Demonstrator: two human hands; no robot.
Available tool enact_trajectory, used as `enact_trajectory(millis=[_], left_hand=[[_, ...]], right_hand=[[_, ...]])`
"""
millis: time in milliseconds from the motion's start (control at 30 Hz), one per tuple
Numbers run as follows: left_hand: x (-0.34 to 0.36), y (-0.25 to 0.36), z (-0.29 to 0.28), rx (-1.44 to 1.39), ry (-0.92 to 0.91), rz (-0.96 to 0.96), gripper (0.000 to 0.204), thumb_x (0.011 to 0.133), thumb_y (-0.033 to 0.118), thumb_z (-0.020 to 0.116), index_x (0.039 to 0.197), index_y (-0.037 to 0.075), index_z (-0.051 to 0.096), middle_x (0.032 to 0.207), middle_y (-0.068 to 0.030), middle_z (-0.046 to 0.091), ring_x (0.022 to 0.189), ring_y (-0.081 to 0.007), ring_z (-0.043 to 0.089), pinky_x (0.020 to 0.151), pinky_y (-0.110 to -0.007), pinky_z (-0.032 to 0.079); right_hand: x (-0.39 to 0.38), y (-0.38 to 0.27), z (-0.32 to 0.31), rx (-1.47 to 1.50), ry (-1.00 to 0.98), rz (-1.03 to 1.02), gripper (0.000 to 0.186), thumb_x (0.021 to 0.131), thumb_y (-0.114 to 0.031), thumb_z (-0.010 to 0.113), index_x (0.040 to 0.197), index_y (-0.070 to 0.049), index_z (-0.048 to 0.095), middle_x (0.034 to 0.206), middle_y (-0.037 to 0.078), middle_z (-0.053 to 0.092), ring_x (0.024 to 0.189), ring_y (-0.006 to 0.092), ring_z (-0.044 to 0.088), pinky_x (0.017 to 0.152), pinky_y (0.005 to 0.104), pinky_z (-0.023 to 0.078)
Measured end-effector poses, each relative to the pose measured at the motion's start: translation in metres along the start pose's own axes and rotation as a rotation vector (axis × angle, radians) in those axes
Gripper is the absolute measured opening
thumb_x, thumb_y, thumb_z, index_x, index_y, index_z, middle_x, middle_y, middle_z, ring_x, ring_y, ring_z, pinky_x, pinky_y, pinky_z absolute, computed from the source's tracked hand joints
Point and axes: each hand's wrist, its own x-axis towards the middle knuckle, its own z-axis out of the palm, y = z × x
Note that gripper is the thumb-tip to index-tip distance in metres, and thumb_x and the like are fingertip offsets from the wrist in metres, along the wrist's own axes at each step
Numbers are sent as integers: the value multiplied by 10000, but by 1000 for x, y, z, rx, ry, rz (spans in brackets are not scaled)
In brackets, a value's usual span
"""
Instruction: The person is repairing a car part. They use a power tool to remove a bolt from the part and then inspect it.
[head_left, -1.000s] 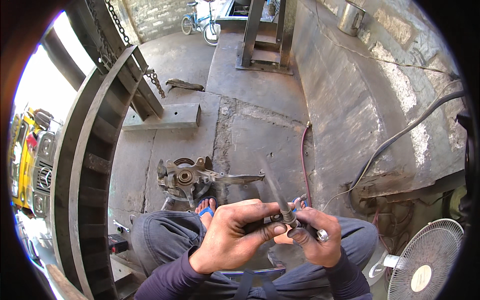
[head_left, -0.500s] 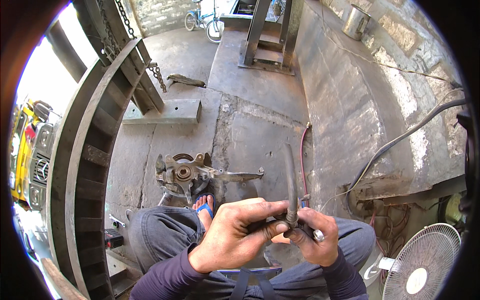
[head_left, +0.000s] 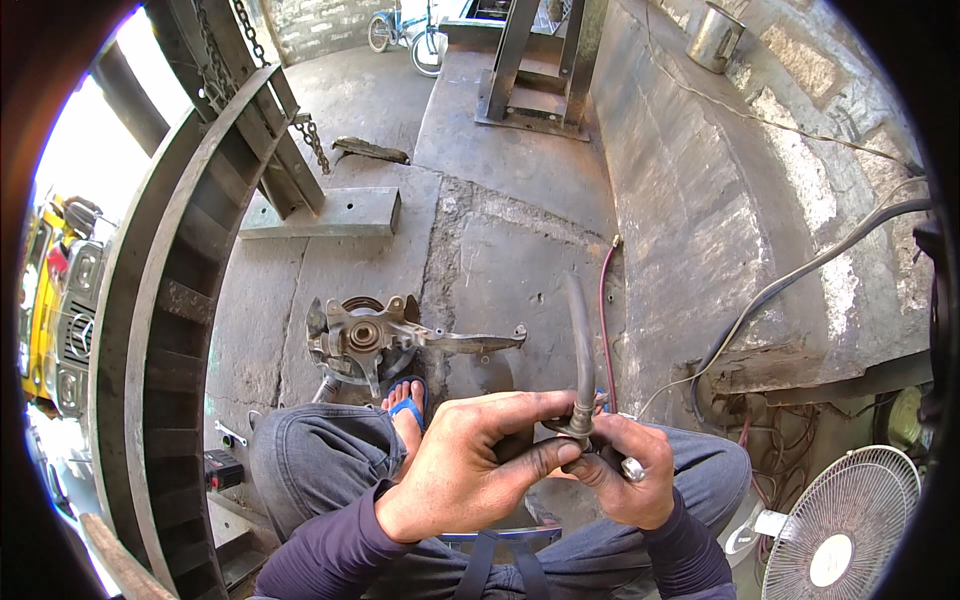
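Both hands meet over my lap around the metal end fitting of a dark rubber hose, whose free length stands up and away from me. The thumb and fingers of my left hand are closed about the fitting from the left. My right hand is closed against its right side. A shiny metal piece pokes out between the right fingers; its kind is mostly hidden. Past my hands, a steering knuckle with its hub lies on the concrete floor, its long arm pointing right.
A curved steel frame rises along the left, with a chain beyond it. At lower right stands a white fan. A red hose runs along the floor beside the wall. A spanner lies left of my knee.
The hose fitting has tipped slightly and sits a little lower and further left between my fingers. Both hands keep their grip. The view has shifted slightly.
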Motion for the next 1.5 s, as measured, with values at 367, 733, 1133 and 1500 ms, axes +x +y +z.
enact_trajectory(millis=[367, 733, 1133, 1500], left_hand=[[0, 2, 0, 27, 19, 44, 381, 903, 14, 759, 1277, 6, 690, 1041, -49, 753, 891, -50, 670, 772, -216, 551], [0, -3, 0, -41, 5, -28, 390, 894, 11, 770, 1271, -28, 678, 1062, -79, 755, 920, -84, 687, 806, -249, 560], [7, 12, -11, -120, -36, -273, 428, 1072, 354, 555, 1243, -16, 685, 832, 32, 584, 715, -39, 497, 660, -216, 401], [16, -7, 3, -519, 135, -523, 376, 1044, 325, 588, 1054, -27, 717, 662, 82, 391, 550, -27, 316, 518, -210, 269]], right_hand=[[-1, 0, 1, -17, 2, 32, 298, 861, -173, 815, 1077, 0, 704, 865, 121, 724, 734, 231, 709, 663, 321, 528], [0, 1, 0, -112, 35, -55, 299, 819, -162, 844, 1040, -10, 712, 837, 135, 711, 698, 267, 698, 620, 337, 516], [2, -10, -5, -399, 49, -166, 327, 745, -186, 867, 969, -22, 695, 792, 103, 687, 690, 272, 678, 609, 359, 513], [-7, -12, -7, -169, 41, -35, 305, 816, -198, 862, 973, 20, 716, 768, 130, 710, 603, 222, 675, 578, 311, 508]])
